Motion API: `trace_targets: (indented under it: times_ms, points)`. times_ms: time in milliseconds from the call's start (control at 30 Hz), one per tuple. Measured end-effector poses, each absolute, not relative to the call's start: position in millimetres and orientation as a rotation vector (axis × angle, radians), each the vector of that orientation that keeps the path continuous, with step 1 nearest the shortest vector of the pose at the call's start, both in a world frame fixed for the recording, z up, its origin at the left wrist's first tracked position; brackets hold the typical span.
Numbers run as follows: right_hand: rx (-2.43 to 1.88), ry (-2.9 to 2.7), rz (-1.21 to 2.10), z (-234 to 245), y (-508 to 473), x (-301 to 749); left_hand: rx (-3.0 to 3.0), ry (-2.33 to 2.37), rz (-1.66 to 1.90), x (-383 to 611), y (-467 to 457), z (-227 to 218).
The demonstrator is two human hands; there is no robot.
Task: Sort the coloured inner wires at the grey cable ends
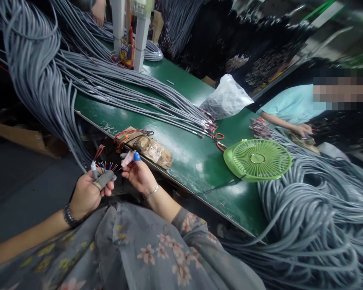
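Note:
My left hand (pixel 86 193) is closed around the end of a grey cable (pixel 94 170), its thumb wrapped in a grey covering (pixel 104 180). Thin coloured wires (pixel 108 166) fan out from the cable beside that thumb, and a reddish bundle (pixel 99 152) sticks up above it. Just right of the wire tips, my right hand (pixel 142 177) has its fingers drawn together. Blue and pale pink coverings sit on its fingers. Whatever is between those fingertips is too small to make out. A tape-wrapped block (pixel 154 150) with cords lies on the table edge beyond.
Long grey cables (pixel 133 86) lie across the green table (pixel 196 161) and hang off its left side. A green fan (pixel 257 158) stands to the right, near a large cable pile (pixel 308 213). Behind are a plastic bag (pixel 230 94), white posts (pixel 141 42) and a co-worker's arm (pixel 282 121).

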State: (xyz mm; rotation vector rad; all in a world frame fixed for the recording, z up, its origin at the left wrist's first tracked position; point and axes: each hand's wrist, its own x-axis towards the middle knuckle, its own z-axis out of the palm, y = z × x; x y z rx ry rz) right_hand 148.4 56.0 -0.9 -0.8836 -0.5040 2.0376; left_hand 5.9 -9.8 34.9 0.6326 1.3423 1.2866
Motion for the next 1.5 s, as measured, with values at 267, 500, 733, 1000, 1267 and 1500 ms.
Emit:
trace_targets:
  times_ms: [267,500,733,1000,1267,1500]
  points:
    - [-0.918,-0.641,1.877,-6.0,54.3,146.2,0.631,1.279,1.202,11.6,-4.8,40.0]
    - [-0.904,-0.646,1.878,-12.1,60.1,145.0,0.601,1.281,1.165,17.9,0.2,38.9]
    - [-0.894,-0.468,1.927,-10.9,63.8,140.0,0.595,1.307,1.164,17.1,1.1,33.5]
    - [-0.867,-0.448,1.986,-13.3,60.9,142.0,0.596,1.311,1.164,16.4,0.5,30.7]
    - [-0.901,-0.422,2.015,-22.5,52.0,159.0,0.679,1.308,1.141,8.8,-4.5,16.8]
    - [-0.954,-0.676,1.787,-39.7,37.2,179.1,0.888,1.323,1.248,15.0,-5.7,-1.9]
